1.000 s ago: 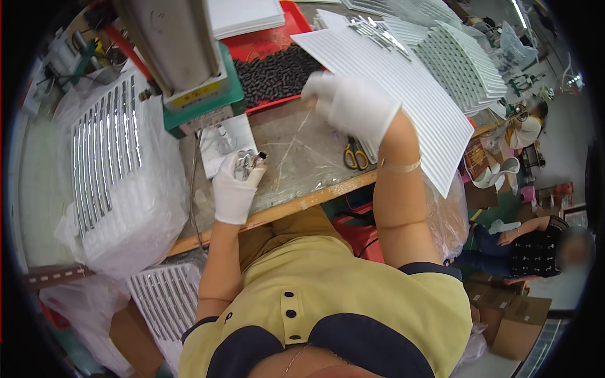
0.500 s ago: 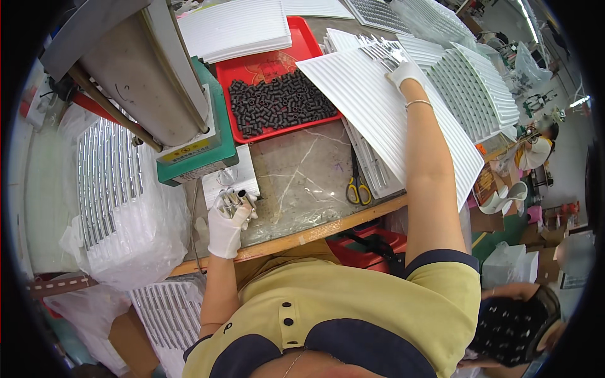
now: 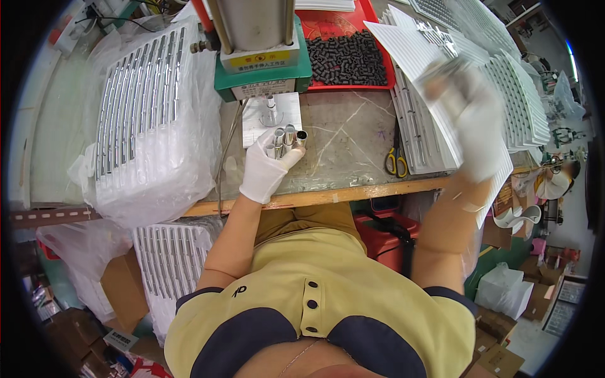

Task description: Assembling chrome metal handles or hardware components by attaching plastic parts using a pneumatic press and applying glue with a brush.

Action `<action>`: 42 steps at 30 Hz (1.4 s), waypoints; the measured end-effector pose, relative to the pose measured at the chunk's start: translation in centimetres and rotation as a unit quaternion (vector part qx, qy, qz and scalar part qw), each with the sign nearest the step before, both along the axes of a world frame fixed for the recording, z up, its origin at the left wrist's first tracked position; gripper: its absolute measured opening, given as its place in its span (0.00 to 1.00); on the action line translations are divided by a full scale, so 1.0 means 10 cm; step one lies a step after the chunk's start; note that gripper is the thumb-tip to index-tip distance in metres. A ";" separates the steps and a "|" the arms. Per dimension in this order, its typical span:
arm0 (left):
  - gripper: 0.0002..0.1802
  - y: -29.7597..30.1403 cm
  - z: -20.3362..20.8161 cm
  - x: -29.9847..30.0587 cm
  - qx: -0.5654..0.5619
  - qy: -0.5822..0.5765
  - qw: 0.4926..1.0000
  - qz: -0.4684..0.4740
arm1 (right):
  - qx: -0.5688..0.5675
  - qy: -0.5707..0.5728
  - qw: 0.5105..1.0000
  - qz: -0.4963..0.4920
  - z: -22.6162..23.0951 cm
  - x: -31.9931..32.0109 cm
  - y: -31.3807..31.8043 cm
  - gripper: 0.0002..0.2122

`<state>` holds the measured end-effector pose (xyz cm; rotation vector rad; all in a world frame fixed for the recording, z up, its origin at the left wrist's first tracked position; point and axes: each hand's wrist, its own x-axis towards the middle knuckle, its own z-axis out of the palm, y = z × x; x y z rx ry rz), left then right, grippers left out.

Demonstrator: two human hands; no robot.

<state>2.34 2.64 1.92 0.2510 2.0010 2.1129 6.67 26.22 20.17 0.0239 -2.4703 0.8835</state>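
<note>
My left hand (image 3: 266, 171), in a white glove, is closed around several short shiny metal tubes (image 3: 289, 135) at the front of the worktable. Just beyond it, a metal piece (image 3: 271, 108) stands upright on a white plate (image 3: 253, 116) under the press (image 3: 265, 69) with its green housing. My right hand (image 3: 482, 129), also gloved, is smeared by motion above a white ribbed sheet (image 3: 403, 39) on the right. Something shiny shows at its blurred fingers; I cannot tell what. More metal tubes (image 3: 438, 34) lie on the ribbed sheet beyond that hand.
A red tray (image 3: 392, 74) holds many small black cylindrical fittings (image 3: 346, 60). Yellow-handled scissors (image 3: 396, 164) lie near the table's wooden front edge (image 3: 353, 192). Plastic-wrapped metal tubes (image 3: 142, 101) stand at left. Stacked ribbed sheets (image 3: 513, 104) fill the far right.
My right hand has drawn back from the tubes on the ribbed sheet toward me. My left hand still holds its tubes, now close in front of the white plate. The view has shifted left.
</note>
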 end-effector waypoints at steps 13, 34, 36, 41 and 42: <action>0.12 -0.14 -0.15 0.16 -0.014 0.082 0.996 0.025 | -0.146 -0.131 0.969 0.148 -1.36 -0.12 -0.74 0.07; 0.28 -0.24 0.02 -0.72 -0.363 0.149 0.916 0.084 | -0.203 -0.107 0.968 0.099 -1.86 -0.78 -0.97 0.09; 0.29 -0.26 0.02 -0.94 -0.396 0.105 0.912 0.023 | -0.251 -0.124 0.955 0.101 -2.03 -0.95 -1.05 0.10; 0.19 -0.58 -0.26 -0.85 -0.179 0.130 0.969 0.113 | -0.170 -0.170 0.966 0.098 -2.05 -1.03 -1.21 0.13; 0.19 -0.63 -0.24 -0.76 -0.180 0.129 0.968 0.115 | -0.171 -0.172 0.965 0.100 -2.04 -1.03 -1.22 0.13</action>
